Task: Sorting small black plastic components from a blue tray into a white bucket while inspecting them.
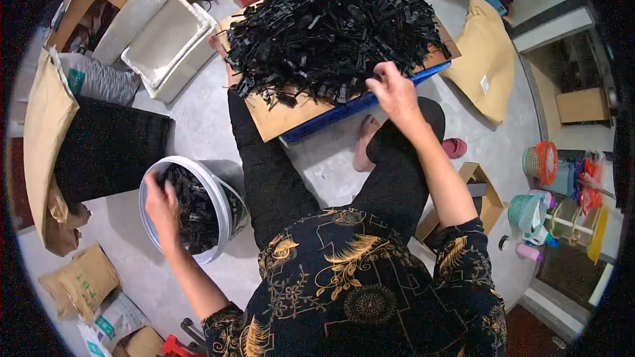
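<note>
A large heap of small black plastic parts (331, 33) lies on a flat cardboard sheet (274, 119), with a blue edge (331, 118) showing beneath it. My right hand (395, 98) is at the heap's near right side, its fingers curled and pressed together. Whatever they may pinch is too small to make out. To my left stands a white bucket (227, 215) partly filled with similar black parts (197, 215). Over its mouth is my left hand (162, 210), slightly blurred, thumb and fingers apart with nothing visible between them.
A white foam box (169, 46) sits at the far left, near a black panel (109, 149). Brown paper sacks (83, 284) lie at the lower left, another sack (486, 59) at the far right. An open carton (489, 201) stands beside my right leg, a red slipper (454, 148) beyond it.
</note>
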The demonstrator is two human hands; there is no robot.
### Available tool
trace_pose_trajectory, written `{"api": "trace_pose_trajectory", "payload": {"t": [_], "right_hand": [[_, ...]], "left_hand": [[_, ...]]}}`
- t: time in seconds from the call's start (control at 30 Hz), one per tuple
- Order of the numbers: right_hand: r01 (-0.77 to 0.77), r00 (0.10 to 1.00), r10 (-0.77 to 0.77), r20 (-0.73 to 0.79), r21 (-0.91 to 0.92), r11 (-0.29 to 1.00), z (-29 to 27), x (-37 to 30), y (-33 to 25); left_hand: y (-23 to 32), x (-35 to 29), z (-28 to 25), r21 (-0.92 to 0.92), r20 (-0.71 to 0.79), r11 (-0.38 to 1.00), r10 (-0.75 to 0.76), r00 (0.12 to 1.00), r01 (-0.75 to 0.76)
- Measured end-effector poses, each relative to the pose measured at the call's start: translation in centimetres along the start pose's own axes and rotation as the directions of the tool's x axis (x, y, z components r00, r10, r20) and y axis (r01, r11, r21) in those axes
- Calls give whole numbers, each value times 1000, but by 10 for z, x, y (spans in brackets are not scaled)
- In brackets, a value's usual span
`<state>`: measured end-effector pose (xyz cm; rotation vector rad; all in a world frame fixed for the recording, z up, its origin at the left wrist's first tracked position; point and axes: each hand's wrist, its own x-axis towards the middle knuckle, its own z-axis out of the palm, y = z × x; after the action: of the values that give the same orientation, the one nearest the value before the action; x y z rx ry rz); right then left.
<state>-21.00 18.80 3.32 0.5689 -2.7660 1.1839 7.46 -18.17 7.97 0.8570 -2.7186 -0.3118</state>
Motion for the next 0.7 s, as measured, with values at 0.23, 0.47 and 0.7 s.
{"api": "trace_pose_trajectory", "payload": {"t": [0.23, 0.47, 0.7], "right_hand": [[28, 996, -39, -74, -151, 988, 1, 27, 33], [38, 998, -48, -35, -229, 973, 11, 42, 40], [-40, 996, 54, -73, 180, 983, -1, 63, 45]], "left_hand": [[5, 1, 10, 95, -40, 995, 34, 999, -30], [43, 5, 25, -46, 23, 989, 141, 990, -140], [57, 1, 32, -90, 77, 980, 182, 980, -175]]}}
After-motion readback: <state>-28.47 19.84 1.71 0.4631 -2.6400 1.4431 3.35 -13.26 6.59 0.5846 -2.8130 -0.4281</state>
